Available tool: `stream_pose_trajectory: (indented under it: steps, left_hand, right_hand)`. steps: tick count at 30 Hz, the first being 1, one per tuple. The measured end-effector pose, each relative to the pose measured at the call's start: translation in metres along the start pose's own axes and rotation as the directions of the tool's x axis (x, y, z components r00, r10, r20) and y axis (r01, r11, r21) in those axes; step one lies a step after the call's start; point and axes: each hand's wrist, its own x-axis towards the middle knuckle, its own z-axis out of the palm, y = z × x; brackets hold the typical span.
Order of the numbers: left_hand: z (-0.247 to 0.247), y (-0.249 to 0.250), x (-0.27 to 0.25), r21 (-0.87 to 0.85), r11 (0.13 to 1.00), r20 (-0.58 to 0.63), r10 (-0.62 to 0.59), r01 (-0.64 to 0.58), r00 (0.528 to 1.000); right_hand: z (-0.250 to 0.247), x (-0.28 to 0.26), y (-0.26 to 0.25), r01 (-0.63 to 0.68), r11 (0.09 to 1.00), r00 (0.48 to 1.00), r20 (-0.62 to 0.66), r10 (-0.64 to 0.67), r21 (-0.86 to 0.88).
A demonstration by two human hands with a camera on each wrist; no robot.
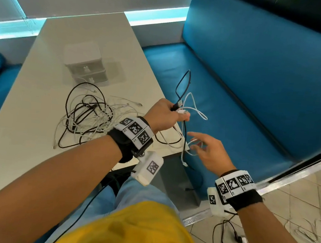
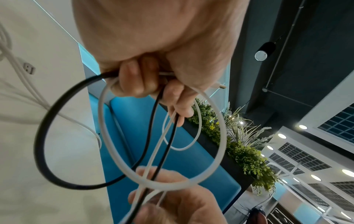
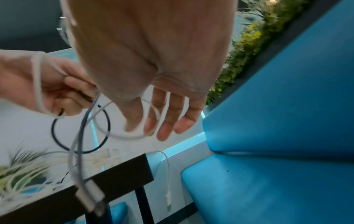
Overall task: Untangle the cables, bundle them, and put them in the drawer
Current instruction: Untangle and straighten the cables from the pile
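Observation:
My left hand (image 1: 177, 113) is raised past the table's right edge and grips a black cable (image 1: 182, 84) and a white cable (image 1: 194, 109), both looped above the fist. In the left wrist view its curled fingers (image 2: 138, 81) hold the black loop (image 2: 44, 136) and the white loop (image 2: 220, 144). My right hand (image 1: 199, 145) is below it with straight, spread fingers (image 3: 166, 121); a white loop (image 3: 118, 136) lies across them. A white plug (image 3: 168, 197) dangles. A tangle of several cables (image 1: 89, 114) lies on the table (image 1: 25, 147). The small white drawer unit (image 1: 85, 63) stands behind it.
A blue bench (image 1: 256, 91) runs along the table's right side, with a planter (image 2: 249, 159) behind its backrest. More cables (image 1: 238, 238) lie on the tiled floor at bottom right. The table's dark frame (image 3: 114, 178) is just below my hands.

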Motion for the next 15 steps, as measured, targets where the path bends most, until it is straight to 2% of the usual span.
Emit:
stream_pose_trajectory:
  steps: [2,4,5,7,10,12,15]
  left_hand:
    - [-0.003,0.000,0.001,0.005,1.000,-0.004,0.000,0.000,1.000]
    - [-0.003,0.000,0.000,0.015,1.000,-0.005,-0.006,0.006,1.000]
    - [-0.004,0.000,0.000,0.019,1.000,-0.001,-0.011,0.011,1.000]
    - [-0.008,0.002,0.001,0.026,1.000,0.015,-0.016,0.015,1.000]
    - [-0.018,0.003,0.001,0.048,0.999,0.051,-0.009,0.007,0.999]
    - [-0.019,0.001,-0.001,0.104,0.994,0.105,0.008,-0.019,0.994]
    - [-0.012,0.000,-0.008,0.223,0.972,0.174,0.033,-0.072,0.984]
  right_hand:
    - [-0.001,0.001,-0.001,0.095,0.990,0.996,0.007,-0.094,-0.108]
    - [-0.002,0.001,-0.003,0.095,0.959,0.995,0.065,-0.081,-0.266]
    - [-0.003,0.001,-0.002,0.050,0.945,0.996,0.085,-0.023,-0.324]
    - [-0.003,0.001,0.009,-0.157,0.924,0.982,0.049,0.185,-0.348]
    - [0.000,-0.002,0.041,-0.463,0.838,0.863,0.070,0.501,-0.290]
    - [0.001,-0.004,0.052,-0.548,0.787,0.781,0.165,0.603,-0.283]
    - [-0.001,-0.005,0.054,-0.616,0.730,0.658,0.318,0.683,-0.295]
